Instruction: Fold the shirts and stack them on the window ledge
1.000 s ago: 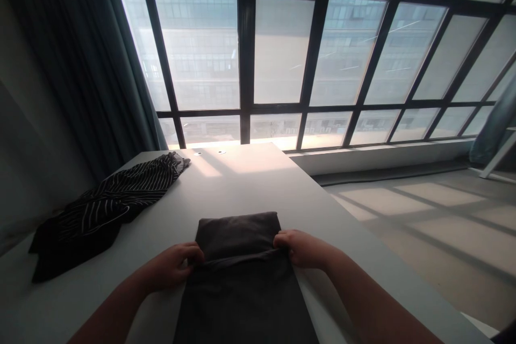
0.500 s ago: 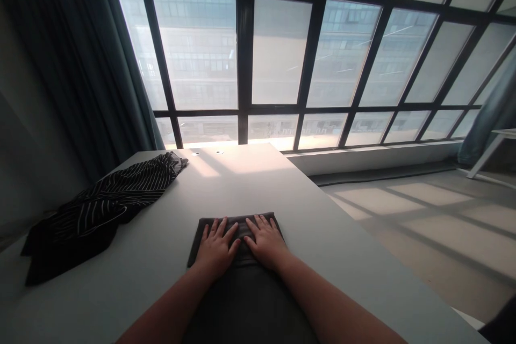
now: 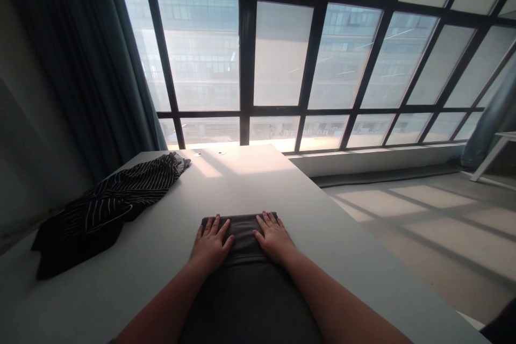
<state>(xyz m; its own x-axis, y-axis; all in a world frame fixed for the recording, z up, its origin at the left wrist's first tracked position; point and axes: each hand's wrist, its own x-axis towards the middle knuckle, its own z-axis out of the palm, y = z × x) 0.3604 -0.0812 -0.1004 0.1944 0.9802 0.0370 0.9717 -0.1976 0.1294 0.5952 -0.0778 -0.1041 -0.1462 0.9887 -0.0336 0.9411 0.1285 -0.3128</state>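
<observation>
A dark grey piece of cloth (image 3: 244,239) lies on the white table, its far end folded over into a flat band with light creases. From that band the smooth fabric runs toward me to the bottom of the view; I cannot tell what kind of garment it is. My left hand (image 3: 212,247) rests flat on the band's left side, fingers spread. On the right side lies my right hand (image 3: 276,239), also flat and spread, fingertips at the far edge. A strip of cloth shows between both hands.
A crumpled black garment with white stripes (image 3: 116,199) lies on the left of the white table (image 3: 334,269). Beyond the table's far edge are large windows (image 3: 282,54). A dark curtain (image 3: 80,64) hangs at left, and a white table leg (image 3: 489,156) stands at far right.
My hands have slid apart, outward toward the sides of the folded cloth, baring more of its middle. The folded band looks smoother. The view has shifted slightly.
</observation>
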